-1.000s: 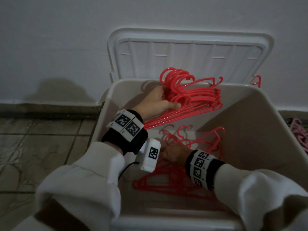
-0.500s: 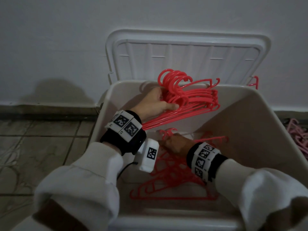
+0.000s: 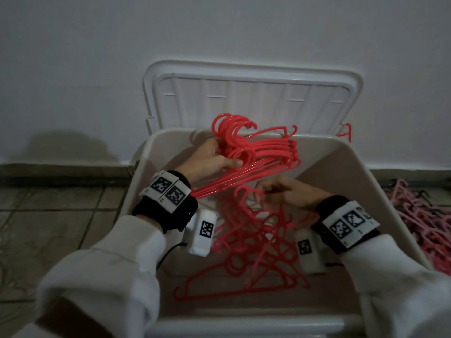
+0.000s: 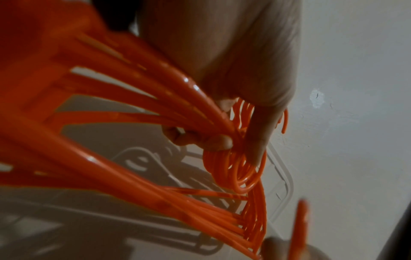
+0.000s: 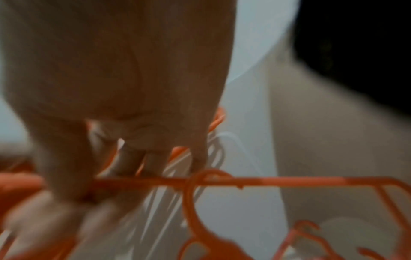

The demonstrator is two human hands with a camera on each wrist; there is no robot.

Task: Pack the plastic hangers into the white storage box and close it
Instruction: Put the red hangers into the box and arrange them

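The left hand grips a stacked bundle of red hangers by their necks, hooks aligned so they nest flat, above the open white storage box; the right hand pinches one loose hanger from the tangled pile inside, probably to add it.

the right hand is smeared by motion in the head view, so its fingers cannot be told apart there. the right wrist view is soft too: the hand fills the upper left, cut off by the top edge, and its thumb seems to press a red hanger, though the grip stays unclear. the left hand covers the necks of the bunch of hangers; their number cannot be counted. a pink pile runs off the right edge.
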